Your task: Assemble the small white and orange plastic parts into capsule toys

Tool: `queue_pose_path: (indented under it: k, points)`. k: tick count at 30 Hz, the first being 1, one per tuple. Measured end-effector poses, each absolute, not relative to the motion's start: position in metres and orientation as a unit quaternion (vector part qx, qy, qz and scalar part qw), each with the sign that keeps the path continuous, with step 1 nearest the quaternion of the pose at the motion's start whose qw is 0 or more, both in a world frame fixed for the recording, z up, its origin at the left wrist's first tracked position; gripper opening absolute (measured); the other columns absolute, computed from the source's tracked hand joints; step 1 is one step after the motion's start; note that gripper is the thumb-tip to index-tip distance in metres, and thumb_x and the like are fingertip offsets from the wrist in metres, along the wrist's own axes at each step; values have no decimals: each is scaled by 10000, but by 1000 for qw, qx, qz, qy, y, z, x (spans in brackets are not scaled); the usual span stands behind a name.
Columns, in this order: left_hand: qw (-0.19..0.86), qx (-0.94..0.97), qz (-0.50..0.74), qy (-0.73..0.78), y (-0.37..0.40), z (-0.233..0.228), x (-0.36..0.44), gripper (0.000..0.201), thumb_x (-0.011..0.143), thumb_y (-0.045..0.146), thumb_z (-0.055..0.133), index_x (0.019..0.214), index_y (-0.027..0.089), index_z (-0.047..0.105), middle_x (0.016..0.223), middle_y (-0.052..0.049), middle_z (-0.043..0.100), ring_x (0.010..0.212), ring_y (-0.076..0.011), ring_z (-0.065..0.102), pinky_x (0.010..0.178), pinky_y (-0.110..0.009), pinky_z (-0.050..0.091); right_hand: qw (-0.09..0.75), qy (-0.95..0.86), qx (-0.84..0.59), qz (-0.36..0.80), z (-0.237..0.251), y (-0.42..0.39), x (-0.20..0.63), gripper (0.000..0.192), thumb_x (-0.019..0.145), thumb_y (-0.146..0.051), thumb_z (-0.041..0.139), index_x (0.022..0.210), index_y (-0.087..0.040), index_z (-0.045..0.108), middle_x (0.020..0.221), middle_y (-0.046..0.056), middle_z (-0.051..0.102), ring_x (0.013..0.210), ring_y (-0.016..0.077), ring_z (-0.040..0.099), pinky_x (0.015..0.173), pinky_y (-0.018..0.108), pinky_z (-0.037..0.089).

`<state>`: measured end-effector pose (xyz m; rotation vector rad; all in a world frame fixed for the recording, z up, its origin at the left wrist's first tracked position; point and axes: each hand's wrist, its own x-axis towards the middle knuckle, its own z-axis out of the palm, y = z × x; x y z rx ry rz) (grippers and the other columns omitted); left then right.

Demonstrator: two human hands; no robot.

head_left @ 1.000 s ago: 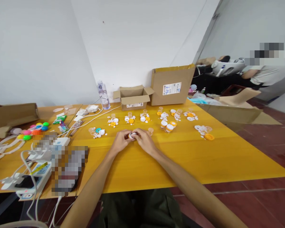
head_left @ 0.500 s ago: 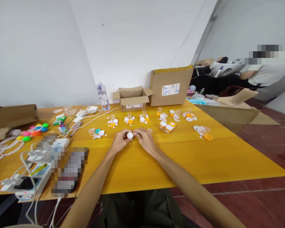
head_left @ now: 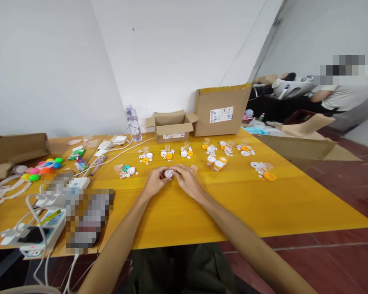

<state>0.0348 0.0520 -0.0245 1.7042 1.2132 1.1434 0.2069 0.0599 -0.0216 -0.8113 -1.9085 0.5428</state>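
My left hand (head_left: 155, 182) and right hand (head_left: 187, 180) pinch a small white cap (head_left: 168, 173) between fingertips, mid-bench (head_left: 263, 204). It looks light, stiff, slippery; I'd grip its rim.

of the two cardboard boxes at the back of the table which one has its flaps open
The smaller cardboard box, left of the taller box and right of the water bottle. Its flaps spread outward; the taller one shows only a flat labelled face.

Small white cap (head_left: 168, 173) over a yellow table (head_left: 233, 204) — orange lid (head_left: 269, 177), brown cardboard box (head_left: 222, 109).
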Motion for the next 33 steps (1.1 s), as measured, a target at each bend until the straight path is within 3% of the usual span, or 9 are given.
queue_pose_path:
  k: [20, 33]
  points:
    - [423, 645, 444, 458, 49, -19, 37, 185, 662, 181, 760, 846, 158, 762, 810, -10, 742, 717, -149, 630, 724, -246, 505, 485, -771, -328, 251, -28, 65, 208, 178, 917, -196, 612, 880, -260, 775, 861, 30, 724, 797, 184, 671, 775, 319, 547]
    - [382, 665, 437, 471, 51, -22, 36, 215, 675, 169, 772, 890, 169, 774, 828, -21, 748, 724, -160, 640, 715, -256, 514, 472, -763, -365, 249, -24, 63, 207, 141, 891, -215, 621, 878, -255, 756, 872, 29, 725, 799, 186, 671, 769, 318, 549]
